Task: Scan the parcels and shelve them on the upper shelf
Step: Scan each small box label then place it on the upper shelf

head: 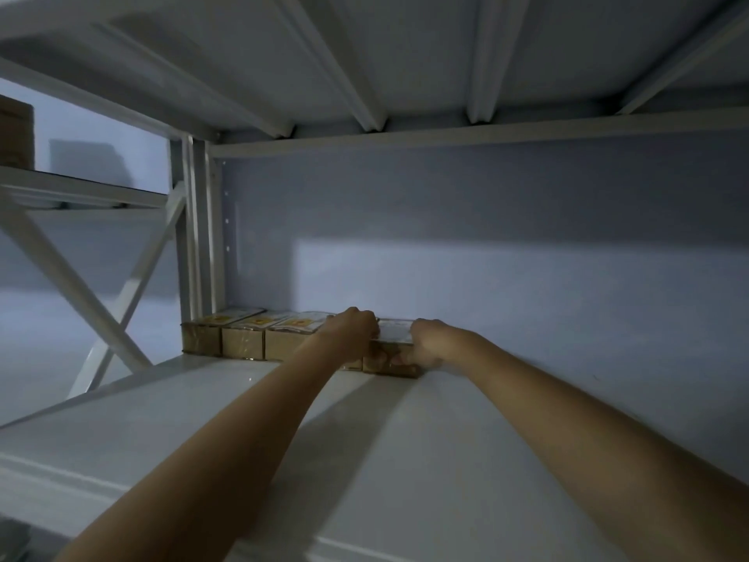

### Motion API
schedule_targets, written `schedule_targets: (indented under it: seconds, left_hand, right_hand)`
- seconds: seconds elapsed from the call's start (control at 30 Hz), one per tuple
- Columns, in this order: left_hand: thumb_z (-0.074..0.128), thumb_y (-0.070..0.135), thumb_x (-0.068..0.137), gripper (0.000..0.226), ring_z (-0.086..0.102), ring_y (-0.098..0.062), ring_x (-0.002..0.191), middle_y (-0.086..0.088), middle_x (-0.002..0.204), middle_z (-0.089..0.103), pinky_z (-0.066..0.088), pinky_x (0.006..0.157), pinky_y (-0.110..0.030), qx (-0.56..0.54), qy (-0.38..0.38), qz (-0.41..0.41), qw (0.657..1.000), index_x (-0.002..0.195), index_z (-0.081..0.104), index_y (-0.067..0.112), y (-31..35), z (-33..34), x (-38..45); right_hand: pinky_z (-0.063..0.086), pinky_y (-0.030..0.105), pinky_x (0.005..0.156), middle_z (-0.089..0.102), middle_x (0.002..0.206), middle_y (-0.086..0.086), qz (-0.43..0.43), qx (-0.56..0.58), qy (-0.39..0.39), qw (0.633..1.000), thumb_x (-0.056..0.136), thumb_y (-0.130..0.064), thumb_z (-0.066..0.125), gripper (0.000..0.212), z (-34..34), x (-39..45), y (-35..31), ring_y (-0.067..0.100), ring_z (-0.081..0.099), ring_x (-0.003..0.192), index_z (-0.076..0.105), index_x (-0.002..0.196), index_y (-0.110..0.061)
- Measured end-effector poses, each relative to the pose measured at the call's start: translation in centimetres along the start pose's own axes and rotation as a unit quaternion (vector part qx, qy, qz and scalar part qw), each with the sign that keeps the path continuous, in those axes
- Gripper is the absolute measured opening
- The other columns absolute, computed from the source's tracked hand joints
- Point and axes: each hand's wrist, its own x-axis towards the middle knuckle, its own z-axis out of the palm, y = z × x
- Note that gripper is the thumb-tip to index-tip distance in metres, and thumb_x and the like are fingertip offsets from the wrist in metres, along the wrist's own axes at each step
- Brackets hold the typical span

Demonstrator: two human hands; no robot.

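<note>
Seating: you press the parcel (391, 350) against the row (259, 338).
Fingers: left hand (352, 330) and right hand (425, 346) curl round it.
Handling: likely stiff, light; hold its ends.

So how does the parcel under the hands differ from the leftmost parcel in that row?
The held parcel sits at the right end of the row with the left hand and right hand on it; the leftmost parcel is untouched beside the shelf post. The held one's top looks pale, the leftmost's shows a yellow label. Both are brown boxes on the shelf against the back wall.
</note>
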Motion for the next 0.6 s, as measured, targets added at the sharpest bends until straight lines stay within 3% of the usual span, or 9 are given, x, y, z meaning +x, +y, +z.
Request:
schedule_targets:
  seconds: [0.07, 0.17, 0.23, 0.27, 0.4, 0.5, 0.6]
  left_hand:
    - [0.061, 0.030, 0.091, 0.026, 0.059, -0.032, 0.107, -0.010, 0.105, 0.061, 0.040, 0.077, -0.037, -0.001, -0.010, -0.004, 1.000, 0.111, 0.061, 0.012, 0.3, -0.2, -0.3]
    - [0.066, 0.036, 0.091, 0.061, 0.049, -0.032, 0.127, -0.015, 0.138, 0.051, 0.043, 0.097, -0.040, -0.012, -0.040, -0.026, 0.999, 0.138, 0.043, 0.005, 0.8, -2.1, -1.1]
    - [0.069, 0.042, 0.088, 0.080, 0.043, -0.032, 0.135, -0.015, 0.148, 0.043, 0.039, 0.106, -0.040, -0.036, -0.051, -0.034, 0.997, 0.147, 0.032, 0.003, 1.7, -3.8, -1.7]
    - [0.067, 0.044, 0.089, 0.078, 0.043, -0.031, 0.135, -0.014, 0.149, 0.043, 0.038, 0.106, -0.040, -0.049, -0.047, -0.033, 0.997, 0.148, 0.034, 0.005, 2.6, -4.5, -2.2]
    - [0.041, 0.040, 0.103, 0.046, 0.052, -0.032, 0.125, -0.013, 0.137, 0.058, 0.042, 0.100, -0.036, -0.148, 0.011, 0.002, 0.989, 0.131, 0.061, 0.008, 9.6, -6.1, -4.9]
    - [0.035, 0.042, 0.104, 0.051, 0.060, -0.033, 0.109, -0.015, 0.118, 0.066, 0.047, 0.091, -0.038, -0.187, 0.017, 0.050, 0.981, 0.114, 0.067, 0.003, 17.2, -6.5, -7.1]
    - [0.033, 0.044, 0.104, 0.052, 0.061, -0.032, 0.091, -0.013, 0.089, 0.065, 0.048, 0.080, -0.038, -0.227, 0.018, 0.105, 0.968, 0.085, 0.060, 0.004, 25.9, -7.8, -10.1]
  right_hand:
    - [0.045, 0.032, 0.093, 0.054, 0.140, 0.014, 0.001, 0.008, 0.004, 1.000, 0.095, -0.048, 0.063, 0.072, 0.3, -0.4, -0.2, 0.026, 0.057, 0.114, 0.039, 0.151, -0.008]
    - [0.040, 0.036, 0.106, 0.040, 0.154, 0.020, 0.005, 0.023, 0.005, 1.000, 0.097, -0.053, 0.057, 0.096, -1.2, -2.2, 0.3, 0.034, 0.047, 0.135, 0.006, 0.160, -0.001]
    - [0.042, 0.035, 0.093, 0.046, 0.150, 0.020, 0.002, 0.039, 0.037, 0.999, 0.094, -0.062, 0.056, 0.095, -2.6, -4.3, 1.7, 0.035, 0.050, 0.131, 0.022, 0.155, 0.002]
    - [0.042, 0.033, 0.087, 0.049, 0.146, 0.020, 0.001, 0.055, 0.063, 0.996, 0.095, -0.063, 0.054, 0.087, -3.1, -5.6, 2.6, 0.034, 0.053, 0.128, 0.032, 0.149, 0.002]
    - [0.043, 0.036, 0.091, 0.053, 0.141, 0.020, 0.047, 0.107, 0.132, 0.984, 0.104, -0.054, 0.041, 0.066, -3.9, -12.0, 7.6, 0.035, 0.054, 0.125, 0.046, 0.140, 0.001]
    - [0.042, 0.039, 0.103, 0.048, 0.149, 0.019, 0.108, 0.124, 0.153, 0.974, 0.106, -0.052, 0.038, 0.066, -3.9, -18.9, 12.8, 0.035, 0.050, 0.132, 0.040, 0.148, -0.002]
    - [0.039, 0.036, 0.108, 0.040, 0.157, 0.015, 0.151, 0.146, 0.182, 0.961, 0.105, -0.049, 0.041, 0.065, -3.6, -27.4, 18.4, 0.032, 0.045, 0.139, 0.034, 0.155, -0.007]
